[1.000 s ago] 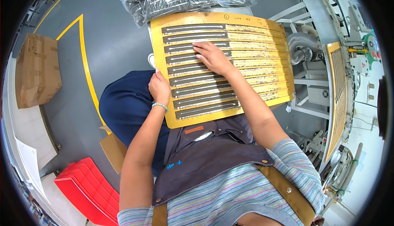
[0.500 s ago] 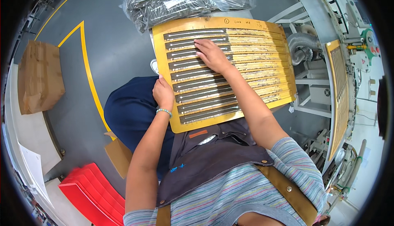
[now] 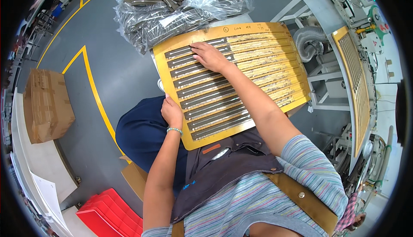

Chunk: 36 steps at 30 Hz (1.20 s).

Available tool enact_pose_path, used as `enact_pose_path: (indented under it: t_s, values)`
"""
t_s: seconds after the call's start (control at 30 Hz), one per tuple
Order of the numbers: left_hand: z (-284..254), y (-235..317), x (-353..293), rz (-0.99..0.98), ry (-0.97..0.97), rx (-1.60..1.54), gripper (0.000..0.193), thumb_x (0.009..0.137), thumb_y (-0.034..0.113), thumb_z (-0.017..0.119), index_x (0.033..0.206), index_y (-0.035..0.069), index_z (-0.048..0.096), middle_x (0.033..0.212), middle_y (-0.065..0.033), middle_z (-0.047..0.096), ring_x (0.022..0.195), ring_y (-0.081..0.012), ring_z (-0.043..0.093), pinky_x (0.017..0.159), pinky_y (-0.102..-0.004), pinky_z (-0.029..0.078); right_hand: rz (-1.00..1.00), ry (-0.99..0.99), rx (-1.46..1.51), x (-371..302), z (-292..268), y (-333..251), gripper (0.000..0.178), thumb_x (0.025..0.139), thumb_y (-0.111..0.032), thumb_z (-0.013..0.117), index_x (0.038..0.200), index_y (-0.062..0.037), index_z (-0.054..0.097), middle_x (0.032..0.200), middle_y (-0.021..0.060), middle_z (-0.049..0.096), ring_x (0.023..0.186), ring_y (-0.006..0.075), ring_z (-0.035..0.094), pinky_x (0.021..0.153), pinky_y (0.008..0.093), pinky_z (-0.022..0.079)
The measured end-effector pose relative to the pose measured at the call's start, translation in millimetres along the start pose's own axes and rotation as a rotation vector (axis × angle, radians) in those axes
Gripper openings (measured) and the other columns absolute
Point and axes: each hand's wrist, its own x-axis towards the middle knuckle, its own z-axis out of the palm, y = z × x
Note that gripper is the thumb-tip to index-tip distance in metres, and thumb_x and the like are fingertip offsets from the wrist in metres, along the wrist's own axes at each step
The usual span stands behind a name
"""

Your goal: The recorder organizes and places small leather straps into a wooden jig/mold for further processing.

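Observation:
A yellow board with rows of long slots lies tilted across my lap. Dark grey strips, each with a thin white line along it, fill the left part of the rows. Bare, stained slots show on the right part. My left hand grips the board's left edge, its thumb on top and its other fingers mostly hidden. Stretched out, my right hand lies with its fingertips on the uppermost strips near the far edge and holds nothing I can see.
Beyond the board lies a clear plastic bag of dark strips. A second slotted board leans on the machine at right, near a grey hose. To the left stand a cardboard box and red bins. A checked sleeve shows lower right.
The whole view has turned a little. My right fingertips have slid slightly farther up the board, onto the topmost strip. My left hand keeps its hold on the edge.

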Motion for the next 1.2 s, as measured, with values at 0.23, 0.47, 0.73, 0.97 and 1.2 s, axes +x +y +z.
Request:
enact_pose_path:
  t_s: [0.23, 0.47, 0.73, 0.97, 1.2]
  values:
    - [-1.1, 2.7, -1.5, 0.019, 0.005, 0.027, 0.061, 0.111, 0.039, 0.031, 0.101, -0.005, 0.072, 0.096, -0.0283, 0.072, 0.092, -0.0499, 0.066, 0.082, -0.0555, 0.051, -0.165, -0.014, 0.007, 22.4, 37.4, -25.8, 0.042, 0.1, -0.03, 0.06, 0.128, 0.0014, 0.065, 0.144, 0.0137, 0.058, 0.135, 0.0319, 0.05, 0.116, 0.0431, 0.039]
    - [0.0, -6.0, 2.5, 0.031, 0.014, 0.061, 0.062, 0.111, 0.04, 0.031, 0.103, -0.004, 0.073, 0.097, -0.0271, 0.073, 0.09, -0.0493, 0.067, 0.082, -0.0552, 0.051, -0.018, 0.069, 0.092, 3.5, 26.9, -77.3, 0.05, 0.101, -0.036, 0.057, 0.138, -0.0027, 0.061, 0.154, 0.0145, 0.049, 0.147, 0.0325, 0.039, 0.122, 0.0495, 0.028]
    - [3.4, -14.6, 4.5, 0.071, 0.065, -0.027, 0.065, 0.11, 0.045, 0.033, 0.098, -0.004, 0.073, 0.095, -0.0287, 0.072, 0.09, -0.046, 0.069, 0.08, -0.0539, 0.052, 0.876, 0.902, -0.366, -275.1, -85.4, -21.2, 0.055, 0.09, -0.007, 0.066, 0.142, 0.0034, 0.05, 0.151, 0.0241, 0.047, 0.14, 0.0421, 0.043, 0.121, 0.0485, 0.029]
    - [5.9, -29.6, 14.0, -0.19, -0.589, -1.142, 0.059, 0.111, 0.048, 0.032, 0.149, 0.004, 0.046, 0.143, -0.0129, 0.059, 0.123, -0.0303, 0.062, 0.105, -0.0451, 0.052, 0.867, 1.496, 1.884, -379.6, -93.5, 25.2, 0.049, 0.101, -0.025, 0.047, 0.142, 0.0031, 0.048, 0.142, 0.0223, 0.058, 0.127, 0.0393, 0.059, 0.113, 0.0528, 0.043]
    - [-77.9, -40.2, 29.9, -0.197, -0.838, -0.86, 0.06, 0.11, 0.05, 0.041, 0.146, 0.003, 0.05, 0.141, -0.0118, 0.061, 0.123, -0.0287, 0.061, 0.106, -0.0424, 0.05, 1.054, 1.26, 1.709, -395.2, -127.8, -48.3, 0.048, 0.089, -0.018, 0.059, 0.134, -0.0008, 0.056, 0.12, 0.0152, 0.071, 0.109, 0.0296, 0.071, 0.098, 0.0454, 0.057]
